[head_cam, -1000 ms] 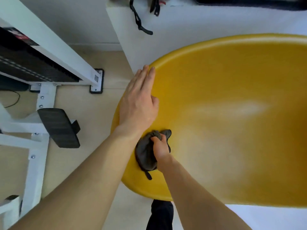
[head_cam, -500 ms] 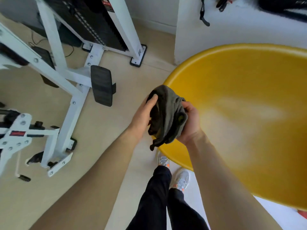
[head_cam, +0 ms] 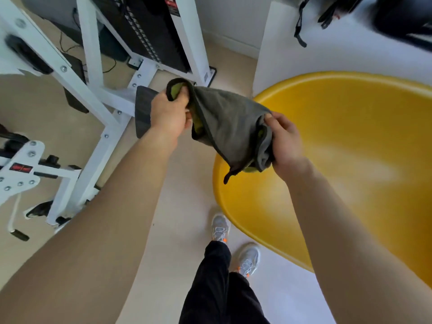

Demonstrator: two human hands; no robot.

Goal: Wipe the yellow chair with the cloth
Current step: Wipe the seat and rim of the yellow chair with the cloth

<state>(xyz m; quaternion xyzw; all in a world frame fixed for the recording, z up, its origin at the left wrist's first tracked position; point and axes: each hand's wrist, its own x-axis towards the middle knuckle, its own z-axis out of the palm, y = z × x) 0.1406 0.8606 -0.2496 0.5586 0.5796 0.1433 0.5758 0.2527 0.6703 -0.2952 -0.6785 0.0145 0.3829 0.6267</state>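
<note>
The yellow chair (head_cam: 350,141) fills the right side, its smooth curved shell seen from above. A grey cloth (head_cam: 230,122) with a green inner side and dark trim is stretched in the air between both hands, above the chair's left edge. My left hand (head_cam: 169,113) grips the cloth's upper left corner, over the floor beside the chair. My right hand (head_cam: 284,142) pinches the bunched right end, just over the chair's rim. The cloth does not touch the chair.
A white exercise machine (head_cam: 98,90) with a black weight stack and black pads stands at the left. A white table or cabinet (head_cam: 327,43) with hanging black straps is behind the chair. My legs and grey shoes (head_cam: 233,244) stand on the beige floor below.
Both hands lifted off the chair. The cloth, first pressed on the seat edge by my right hand, is now raised and pulled out wide between both hands. The view swung left.
</note>
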